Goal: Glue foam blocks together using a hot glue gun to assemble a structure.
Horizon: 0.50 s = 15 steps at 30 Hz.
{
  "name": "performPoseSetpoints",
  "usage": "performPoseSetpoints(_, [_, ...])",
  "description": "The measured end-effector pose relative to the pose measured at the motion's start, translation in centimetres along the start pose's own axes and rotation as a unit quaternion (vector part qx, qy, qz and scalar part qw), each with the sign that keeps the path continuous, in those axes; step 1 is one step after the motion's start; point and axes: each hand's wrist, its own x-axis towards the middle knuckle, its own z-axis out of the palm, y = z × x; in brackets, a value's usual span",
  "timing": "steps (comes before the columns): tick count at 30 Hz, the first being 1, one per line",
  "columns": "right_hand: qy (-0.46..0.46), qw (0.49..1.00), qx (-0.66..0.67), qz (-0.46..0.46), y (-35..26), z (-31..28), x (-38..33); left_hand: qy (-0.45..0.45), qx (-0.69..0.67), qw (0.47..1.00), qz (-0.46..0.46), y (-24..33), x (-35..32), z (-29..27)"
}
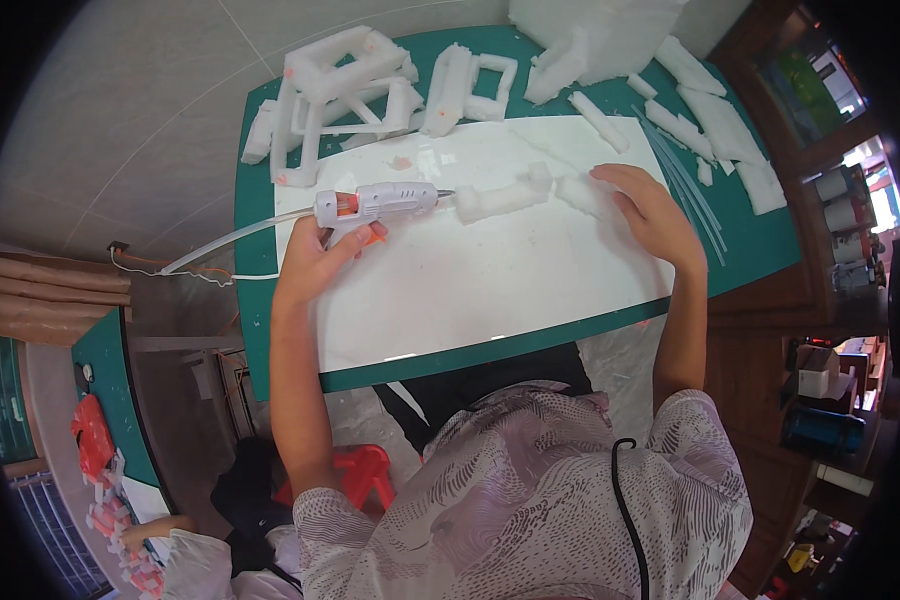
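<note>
The person's left grip (322,262) is closed around the handle of a white glue gun (395,200), which lies level above the white board (420,300) on the green tabletop (258,335). The nozzle of this gun points to the right, and its tip is at the left end of a rough white foam strip (500,202); whether the two touch, one cannot tell. The foam strip rests on the board, and just beside its right end there is a second foam piece (578,194). The right grip (655,220) is spread, with the thumb apart from the fingers, and it is near this second piece; a contact cannot be told with certainty. Behind the board, at the far left, several foam frames (345,62) are piled one upon another. At the far right stand a large foam block (620,40) and, beside it, flat foam slabs (715,125). Some thin translucent sticks (685,190) lie along the right side of the board. Below the tabletop, to the left, a red plastic stool (370,470) is partly visible.
</note>
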Motion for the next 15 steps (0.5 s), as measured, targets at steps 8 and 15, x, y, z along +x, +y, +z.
performPoseSetpoints(8, [0.029,0.998,0.058,-0.025,-4.4,2.4,3.2,0.006,0.002,1.0,0.002,0.2,0.1,0.6])
performPoseSetpoints(15, [-0.046,0.996,0.07,0.002,-5.4,3.8,5.3,0.012,-0.015,1.0,0.023,-0.1,0.1,0.0])
